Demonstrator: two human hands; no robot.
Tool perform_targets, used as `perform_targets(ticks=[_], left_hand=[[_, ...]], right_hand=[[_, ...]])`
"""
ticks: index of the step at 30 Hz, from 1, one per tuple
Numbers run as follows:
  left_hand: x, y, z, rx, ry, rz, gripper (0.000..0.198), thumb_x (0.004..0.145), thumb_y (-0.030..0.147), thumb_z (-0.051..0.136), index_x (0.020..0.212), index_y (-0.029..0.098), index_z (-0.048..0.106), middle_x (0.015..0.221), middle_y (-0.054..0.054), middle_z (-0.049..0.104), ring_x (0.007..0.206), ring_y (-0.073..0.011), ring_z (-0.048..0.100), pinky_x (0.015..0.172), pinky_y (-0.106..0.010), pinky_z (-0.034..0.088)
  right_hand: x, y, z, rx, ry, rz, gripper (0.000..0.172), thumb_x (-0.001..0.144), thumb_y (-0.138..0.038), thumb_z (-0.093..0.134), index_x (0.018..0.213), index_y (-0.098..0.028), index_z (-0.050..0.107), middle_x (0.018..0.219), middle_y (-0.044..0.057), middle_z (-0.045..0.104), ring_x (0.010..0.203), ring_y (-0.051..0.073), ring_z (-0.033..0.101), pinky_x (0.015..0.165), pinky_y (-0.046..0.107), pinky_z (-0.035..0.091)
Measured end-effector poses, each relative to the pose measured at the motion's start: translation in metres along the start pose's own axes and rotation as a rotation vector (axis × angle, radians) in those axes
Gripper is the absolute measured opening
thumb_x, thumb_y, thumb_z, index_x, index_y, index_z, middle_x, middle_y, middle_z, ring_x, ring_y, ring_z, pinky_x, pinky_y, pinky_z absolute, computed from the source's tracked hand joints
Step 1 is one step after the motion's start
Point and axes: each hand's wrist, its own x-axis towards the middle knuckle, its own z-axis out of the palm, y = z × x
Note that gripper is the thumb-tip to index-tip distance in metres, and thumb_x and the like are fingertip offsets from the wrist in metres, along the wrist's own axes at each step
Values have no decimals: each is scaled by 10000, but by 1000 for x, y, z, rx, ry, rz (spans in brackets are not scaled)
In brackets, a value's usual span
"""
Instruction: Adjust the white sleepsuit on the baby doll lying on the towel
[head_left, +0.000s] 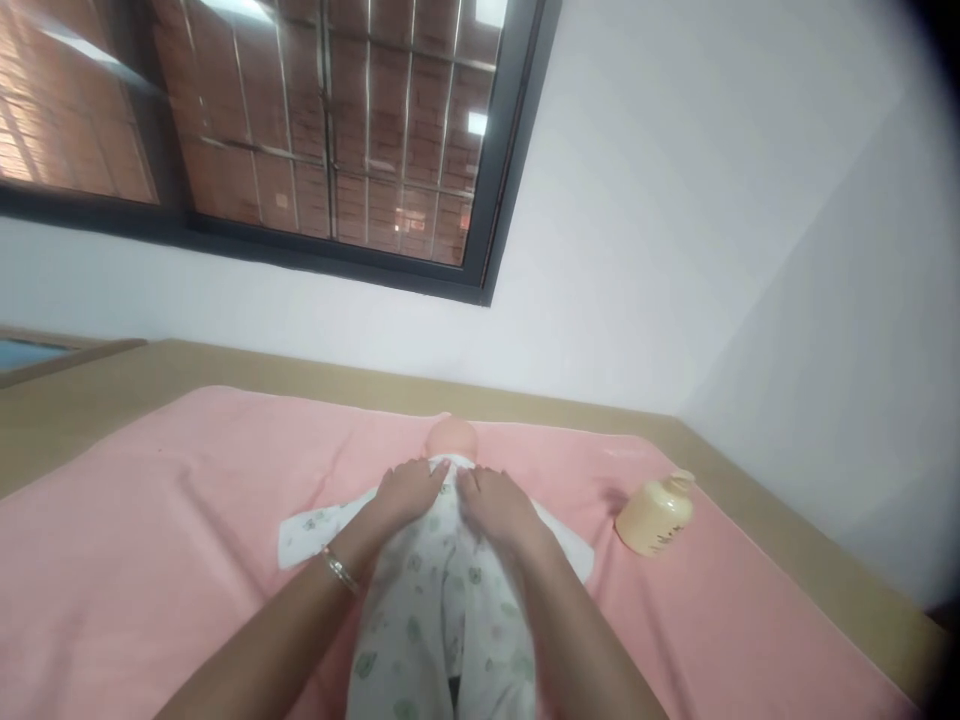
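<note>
A baby doll lies on a pink blanket (247, 480), its smooth round head (451, 436) toward the wall. White baby clothes (420, 580) with a small green print cover its body, sleeves spread to both sides and legs stretched toward me. My left hand (411, 490), below a wrist with a silver bangle (340, 570), is closed on the clothes at one side of the chest. On the other side, my right hand (495, 500) grips them in the same way. Both thumbs meet near the collar; the fingertips are partly hidden.
To the right stands a pale yellow bottle (654, 515) on the blanket, slightly tilted in view. A wooden table edge (570, 410) runs along the white wall (637, 250). Above is a dark-framed window (480, 200) with bars.
</note>
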Motion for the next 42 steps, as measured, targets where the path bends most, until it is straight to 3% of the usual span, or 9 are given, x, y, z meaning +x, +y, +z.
perform_targets(ticks=[7, 11, 15, 17, 22, 29, 34, 37, 42], left_hand=[[-40, 31, 14, 353, 168, 113, 390, 911, 326, 339, 1134, 105, 571, 1115, -205, 578, 1036, -336, 524, 825, -453, 390], [-18, 13, 11, 165, 127, 43, 475, 921, 465, 269, 1038, 158, 612, 1055, -156, 616, 978, -307, 564, 815, -430, 401], [11, -9, 8, -135, -5, -13, 580, 894, 583, 224, 1066, 179, 602, 1062, -113, 644, 948, -250, 598, 802, -349, 429], [8, -6, 9, -90, -1, 21, 572, 901, 564, 220, 1059, 175, 607, 1041, -114, 650, 944, -249, 599, 807, -348, 427], [-16, 19, 11, 316, 162, 80, 431, 922, 356, 274, 959, 110, 627, 992, -174, 639, 942, -301, 582, 813, -420, 396], [5, 8, 14, 66, 65, 14, 500, 926, 472, 242, 957, 160, 631, 973, -111, 662, 884, -243, 604, 758, -347, 427], [-12, 20, 18, 337, 219, 42, 310, 866, 223, 363, 925, 88, 635, 903, -173, 644, 873, -307, 602, 733, -405, 418], [-14, 20, 16, 383, 150, 82, 235, 783, 131, 439, 894, 90, 642, 883, -168, 645, 843, -294, 612, 713, -378, 422], [4, 5, 9, 85, 22, 23, 418, 930, 363, 265, 942, 175, 638, 944, -111, 664, 843, -232, 618, 710, -330, 443]], right_hand=[[21, 24, 13, 24, -69, 163, 657, 983, -445, 66, 1086, -112, 623, 1122, 184, 616, 1066, 274, 551, 997, 468, 245], [5, 14, 2, 41, -43, 58, 647, 982, -453, 72, 1066, -144, 634, 1090, 160, 636, 1066, 258, 547, 1032, 455, 188], [4, 9, 1, 17, -15, 21, 635, 982, -442, 82, 1076, -135, 629, 1084, 163, 634, 1056, 259, 549, 1008, 436, 240], [13, 16, 7, 17, -40, 103, 676, 975, -473, 72, 1073, -109, 633, 1100, 182, 624, 1057, 273, 552, 980, 435, 283], [24, 31, 14, 71, -121, 225, 777, 953, -546, 35, 1051, -77, 647, 1085, 206, 625, 1024, 281, 575, 894, 389, 372], [10, 9, 12, -95, -16, 79, 673, 966, -491, 83, 1083, -127, 636, 1027, 172, 647, 1002, 294, 575, 923, 429, 326], [23, 22, 16, -60, -86, 177, 719, 972, -461, 27, 1065, -94, 638, 1079, 196, 626, 1015, 280, 577, 870, 380, 366], [17, 19, 10, -79, -66, 109, 699, 973, -471, 59, 1032, -86, 640, 1070, 205, 623, 1024, 277, 562, 882, 378, 354], [3, 7, 2, -36, -30, 9, 699, 965, -521, 66, 1026, -109, 627, 1030, 174, 638, 981, 252, 571, 901, 366, 333]])
